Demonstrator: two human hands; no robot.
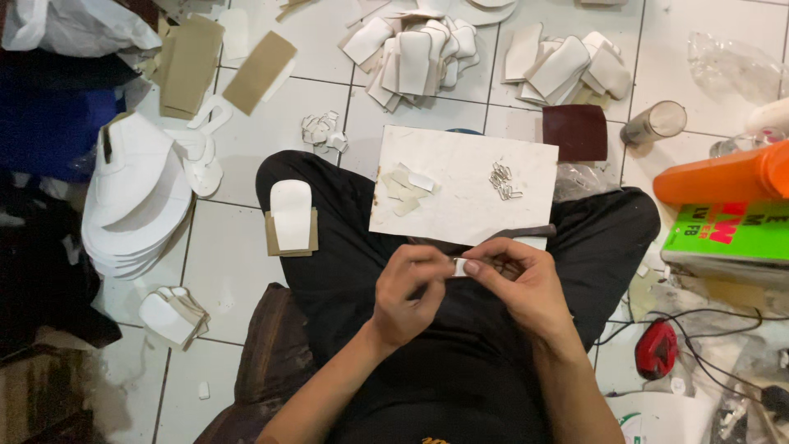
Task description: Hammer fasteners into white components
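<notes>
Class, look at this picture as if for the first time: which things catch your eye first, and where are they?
At the centre, the left hand and right hand pinch a small white piece together above the lap. Just beyond lies a white board bearing metal clips. A bright orange bottle lies at the right edge, and a stack of white cut-outs sits at the left.
</notes>
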